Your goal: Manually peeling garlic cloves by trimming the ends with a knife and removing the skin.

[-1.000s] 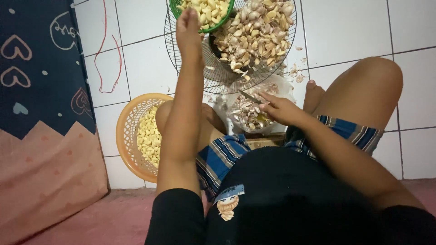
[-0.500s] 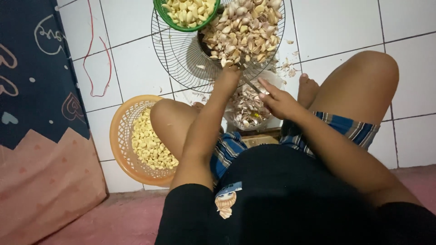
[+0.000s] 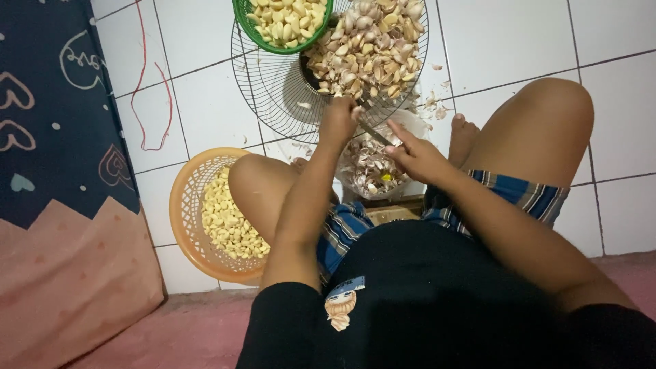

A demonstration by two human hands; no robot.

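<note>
— Garlic clove [image 3: 356,109], papery and pale: your left hand [image 3: 339,121] pinches it shut at the fingertips, over the round wire rack [image 3: 273,89].

— And your right hand [image 3: 415,156]?

— Closed on a thin knife [image 3: 374,132], blade toward that clove.

— How far along are you?

— Judging by the piles, midway: peeled yellow cloves [image 3: 229,222] fill your orange plastic basket [image 3: 183,212] and green bowl [image 3: 240,12]; a heap of unpeeled cloves [image 3: 365,48] remains.

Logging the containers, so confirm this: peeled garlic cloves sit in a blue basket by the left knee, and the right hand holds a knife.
The head view shows the basket is orange, not blue. The peeled cloves and the right hand with the knife stand as stated.
</note>
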